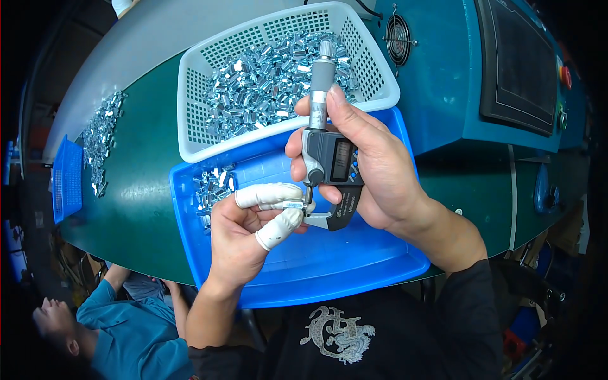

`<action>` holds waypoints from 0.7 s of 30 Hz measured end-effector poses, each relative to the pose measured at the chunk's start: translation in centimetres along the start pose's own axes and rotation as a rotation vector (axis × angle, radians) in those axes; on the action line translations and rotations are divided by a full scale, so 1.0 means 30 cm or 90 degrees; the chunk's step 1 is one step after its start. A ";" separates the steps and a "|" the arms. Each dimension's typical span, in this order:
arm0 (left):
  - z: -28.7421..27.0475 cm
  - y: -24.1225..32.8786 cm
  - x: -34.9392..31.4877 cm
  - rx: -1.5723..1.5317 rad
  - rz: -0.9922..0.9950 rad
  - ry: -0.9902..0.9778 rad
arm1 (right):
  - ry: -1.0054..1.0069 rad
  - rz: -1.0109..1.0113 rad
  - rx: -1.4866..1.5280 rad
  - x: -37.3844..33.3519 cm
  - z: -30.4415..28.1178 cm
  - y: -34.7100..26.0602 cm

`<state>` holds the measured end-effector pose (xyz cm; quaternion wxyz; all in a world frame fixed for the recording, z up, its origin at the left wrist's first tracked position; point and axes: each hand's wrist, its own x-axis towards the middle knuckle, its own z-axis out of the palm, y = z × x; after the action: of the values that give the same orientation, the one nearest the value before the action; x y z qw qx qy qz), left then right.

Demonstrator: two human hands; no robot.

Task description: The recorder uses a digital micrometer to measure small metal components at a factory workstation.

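My right hand (380, 161) is wrapped round a digital micrometer (326, 149), its thimble pointing up and its dark frame at the bottom. The thumb lies beside the grey thimble. White finger cots cover the thumb and some fingers of my left hand (244, 228), which pinches a small shiny metal part (293, 205). That part sits at the micrometer's jaw, next to the spindle tip; whether both measuring faces touch it I cannot tell. Both hands are above a blue tray (329, 266), with a small heap of similar metal parts (212, 193) at its left end.
Behind the tray stands a white perforated basket (190, 136) full of metal parts (272, 82). More parts (101, 136) lie on the green table (145, 164) near a blue basket (66, 180). A teal machine with a screen (519, 63) is at right. Another person (133, 329) sits at lower left.
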<state>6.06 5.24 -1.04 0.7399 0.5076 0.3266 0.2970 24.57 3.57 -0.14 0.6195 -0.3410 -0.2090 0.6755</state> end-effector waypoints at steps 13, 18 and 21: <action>0.004 -0.009 -0.001 -0.001 0.015 -0.008 | 0.011 -0.001 -0.010 -0.004 -0.004 -0.008; 0.004 -0.011 -0.002 0.000 0.022 -0.003 | 0.029 -0.002 -0.016 -0.004 0.001 -0.004; 0.000 -0.014 -0.002 -0.004 0.021 -0.003 | 0.032 -0.009 -0.039 -0.004 0.000 -0.004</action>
<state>6.06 5.06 -1.41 0.7372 0.5115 0.3151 0.3092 24.66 3.48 -0.04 0.6183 -0.3752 -0.2167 0.6558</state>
